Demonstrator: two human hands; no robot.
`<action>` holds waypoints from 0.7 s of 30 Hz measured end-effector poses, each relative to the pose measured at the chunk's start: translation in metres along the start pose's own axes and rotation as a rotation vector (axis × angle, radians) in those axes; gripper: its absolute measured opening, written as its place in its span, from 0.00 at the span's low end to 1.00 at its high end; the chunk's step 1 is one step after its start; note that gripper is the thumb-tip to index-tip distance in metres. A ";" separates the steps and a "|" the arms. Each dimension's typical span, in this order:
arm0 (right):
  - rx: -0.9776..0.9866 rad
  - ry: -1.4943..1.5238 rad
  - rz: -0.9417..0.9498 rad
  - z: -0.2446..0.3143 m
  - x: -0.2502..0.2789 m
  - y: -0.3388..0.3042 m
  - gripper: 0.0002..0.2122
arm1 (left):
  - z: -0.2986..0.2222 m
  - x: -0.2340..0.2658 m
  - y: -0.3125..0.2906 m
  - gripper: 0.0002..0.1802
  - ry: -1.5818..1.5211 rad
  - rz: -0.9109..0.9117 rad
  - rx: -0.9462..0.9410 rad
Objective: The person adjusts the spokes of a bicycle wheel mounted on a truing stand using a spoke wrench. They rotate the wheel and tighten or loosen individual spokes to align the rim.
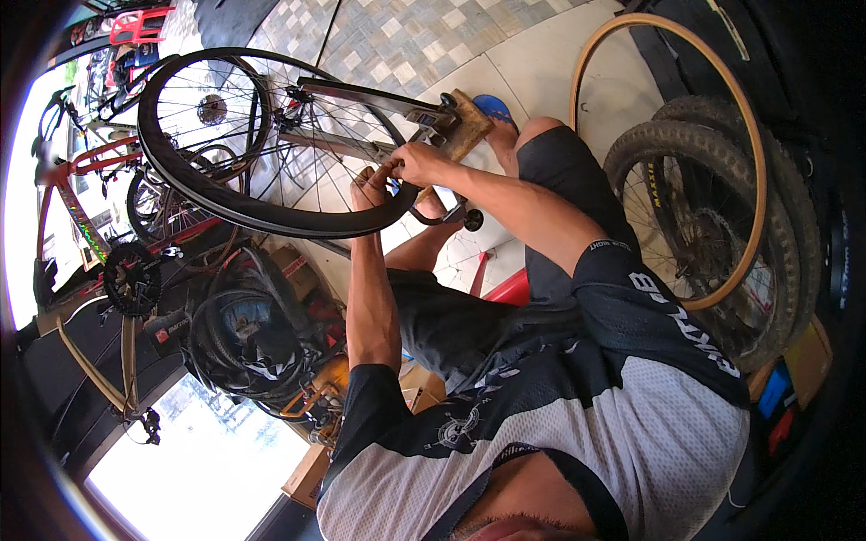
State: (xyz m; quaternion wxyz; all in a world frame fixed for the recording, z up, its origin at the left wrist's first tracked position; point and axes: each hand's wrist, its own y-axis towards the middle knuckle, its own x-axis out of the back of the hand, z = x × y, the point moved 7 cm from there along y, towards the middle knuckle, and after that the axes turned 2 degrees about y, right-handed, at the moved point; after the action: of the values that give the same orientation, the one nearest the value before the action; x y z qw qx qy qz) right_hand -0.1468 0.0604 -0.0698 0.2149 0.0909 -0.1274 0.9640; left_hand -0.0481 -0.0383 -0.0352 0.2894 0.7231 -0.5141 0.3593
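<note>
A black deep bicycle rim point(194, 191) with thin spokes stands tilted before me, its hub point(290, 106) between the arms of a metal truing stand point(352, 94). Both of my hands are at the rim's near right edge, close together. My left hand point(368, 191) is on the spoke side of the rim, its fingers pinched. My right hand point(417, 165) meets it there, thumb and fingers closed at the rim. Whatever lies between the fingertips is too small to make out. A dark curved handle with a round knob point(474, 220) sticks out just below the right hand.
The stand is fixed to a wooden block point(471, 128) near my foot in a blue slipper point(492, 108). A tan hoop point(756, 180) and knobby tyres point(672, 144) lean at right. Bicycle frames point(68, 185) are at left, above coiled black tyres point(239, 316). A red stool point(510, 288) shows beneath me.
</note>
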 end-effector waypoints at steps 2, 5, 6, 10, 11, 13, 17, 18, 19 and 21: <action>-0.006 -0.001 -0.017 -0.004 -0.001 0.001 0.13 | 0.007 -0.002 -0.002 0.10 -0.117 0.051 0.178; -0.012 0.015 0.009 -0.005 -0.003 0.001 0.13 | 0.017 -0.001 -0.008 0.14 -0.351 0.054 0.638; -0.016 0.040 0.031 -0.003 -0.005 0.001 0.13 | 0.024 0.000 -0.018 0.15 -0.470 0.027 0.846; 0.019 0.182 -0.066 -0.011 -0.002 0.005 0.13 | 0.009 0.018 -0.028 0.18 -0.732 -0.127 0.880; 0.001 0.145 -0.088 -0.012 0.000 0.007 0.12 | 0.006 0.027 -0.031 0.18 -0.755 -0.187 0.894; -0.053 0.133 -0.114 -0.016 0.007 0.011 0.14 | 0.003 0.040 -0.040 0.18 -0.897 -0.261 0.861; -0.005 0.113 -0.225 -0.003 0.022 0.012 0.13 | -0.020 0.065 -0.045 0.15 -0.982 -0.306 0.775; 0.023 0.115 -0.258 0.000 0.025 0.012 0.12 | -0.025 0.067 -0.043 0.15 -0.966 -0.276 0.775; 0.032 0.125 -0.261 0.001 0.027 0.012 0.12 | -0.030 0.069 -0.040 0.14 -0.950 -0.245 0.775; 0.052 0.145 -0.261 0.004 0.031 0.010 0.12 | -0.040 0.074 -0.036 0.14 -0.846 -0.216 0.761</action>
State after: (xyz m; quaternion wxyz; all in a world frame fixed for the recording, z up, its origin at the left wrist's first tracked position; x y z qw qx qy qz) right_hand -0.1779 0.0624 -0.0609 0.3446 0.0422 -0.0737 0.9349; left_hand -0.0072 -0.0360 0.0467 -0.1869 0.9053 -0.3429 0.1669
